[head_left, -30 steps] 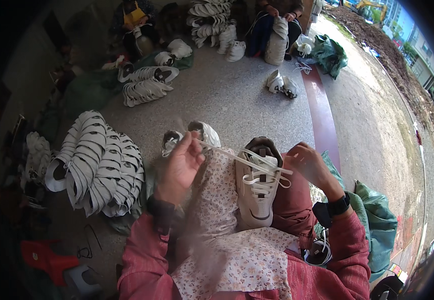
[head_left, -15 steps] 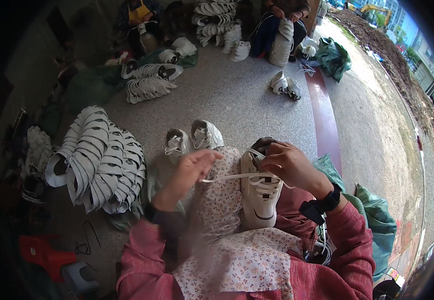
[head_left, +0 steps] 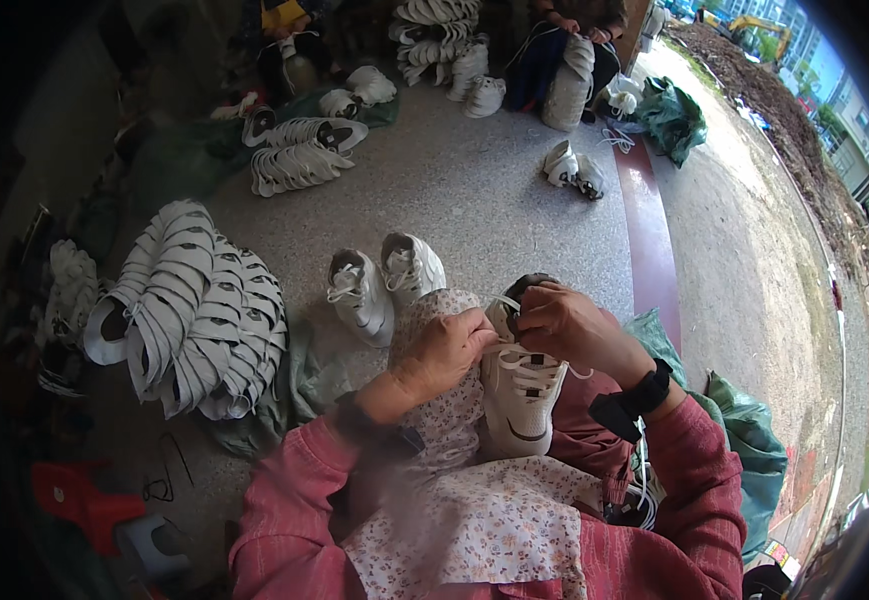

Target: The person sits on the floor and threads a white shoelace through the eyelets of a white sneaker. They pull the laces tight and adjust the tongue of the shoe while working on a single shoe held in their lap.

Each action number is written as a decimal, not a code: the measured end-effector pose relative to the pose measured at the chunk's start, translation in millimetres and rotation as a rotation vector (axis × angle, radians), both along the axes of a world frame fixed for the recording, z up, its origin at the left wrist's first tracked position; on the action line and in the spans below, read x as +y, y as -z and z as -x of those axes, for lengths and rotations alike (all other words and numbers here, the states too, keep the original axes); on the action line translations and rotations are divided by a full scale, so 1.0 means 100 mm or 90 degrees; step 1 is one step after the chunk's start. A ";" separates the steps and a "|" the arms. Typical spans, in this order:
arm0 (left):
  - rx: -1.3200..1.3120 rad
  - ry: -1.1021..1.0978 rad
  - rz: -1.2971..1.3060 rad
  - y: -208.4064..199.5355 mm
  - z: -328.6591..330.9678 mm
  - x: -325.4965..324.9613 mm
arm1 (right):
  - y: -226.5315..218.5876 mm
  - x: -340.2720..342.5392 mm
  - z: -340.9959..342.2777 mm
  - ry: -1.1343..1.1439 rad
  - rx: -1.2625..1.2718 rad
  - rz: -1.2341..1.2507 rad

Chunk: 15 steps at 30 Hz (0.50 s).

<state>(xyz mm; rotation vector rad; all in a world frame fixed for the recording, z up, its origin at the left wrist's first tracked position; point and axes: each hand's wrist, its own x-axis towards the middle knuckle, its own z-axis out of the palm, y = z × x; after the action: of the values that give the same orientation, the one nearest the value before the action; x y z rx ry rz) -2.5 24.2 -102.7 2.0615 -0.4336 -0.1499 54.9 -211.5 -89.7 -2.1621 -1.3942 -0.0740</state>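
A white sneaker upper rests on my lap, its toe toward me, with a white shoelace crossing its front in several rows. My left hand is closed in a pinch on the lace at the shoe's left edge. Over the upper part of the lacing, my right hand is closed too, with fingers bent onto the lace near the tongue. A loose lace end sticks out below the right fingers. My hands partly hide the shoe's opening. A floral apron covers my lap.
Two laced white shoes stand on the floor ahead. Nested white uppers form a large pile at left. A red stool sits lower left, green sacks at right. Two people work at the far side beside more stacked uppers.
My left hand has come right and down to the shoe, and the lace stretched between my hands is drawn in. My right hand stays over the lacing.
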 end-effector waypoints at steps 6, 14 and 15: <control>-0.174 -0.033 -0.014 0.06 0.03 -0.07 | 0.02 0.00 0.01 -0.006 -0.021 -0.006; -0.228 -0.058 -0.061 0.08 0.07 -0.13 | 0.07 -0.01 -0.01 -0.008 -0.033 -0.017; -0.234 -0.060 -0.078 0.07 0.08 -0.15 | 0.07 -0.01 -0.01 -0.003 -0.031 -0.023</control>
<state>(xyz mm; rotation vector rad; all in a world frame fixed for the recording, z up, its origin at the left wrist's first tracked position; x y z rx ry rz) -10.9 9.4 -110.0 2.2311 -0.5597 0.2704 55.4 -212.5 -97.0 -2.1411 -1.4148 -0.1498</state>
